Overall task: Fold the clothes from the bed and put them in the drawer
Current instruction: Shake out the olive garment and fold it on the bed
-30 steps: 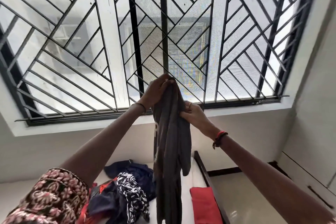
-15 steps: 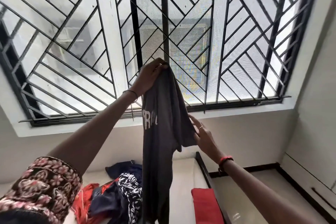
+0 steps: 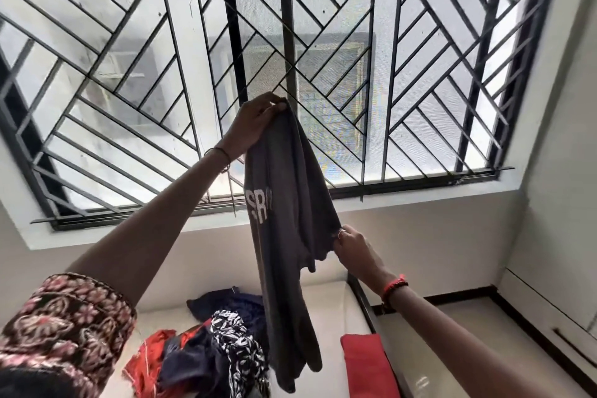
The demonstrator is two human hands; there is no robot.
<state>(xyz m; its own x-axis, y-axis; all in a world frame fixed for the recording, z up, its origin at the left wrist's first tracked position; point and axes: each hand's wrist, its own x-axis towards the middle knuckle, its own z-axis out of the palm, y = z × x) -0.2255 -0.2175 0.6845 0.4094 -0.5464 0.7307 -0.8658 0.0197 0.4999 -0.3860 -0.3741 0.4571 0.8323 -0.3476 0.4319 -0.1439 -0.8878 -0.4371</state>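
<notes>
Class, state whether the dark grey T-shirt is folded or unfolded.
Unfolded: the dark grey T-shirt hangs loose from the left hand; the right hand pinches its side edge.

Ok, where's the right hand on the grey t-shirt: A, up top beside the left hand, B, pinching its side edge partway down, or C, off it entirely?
B: the right hand pinches the side edge of the grey t-shirt well below the left hand, which grips the top.
</notes>
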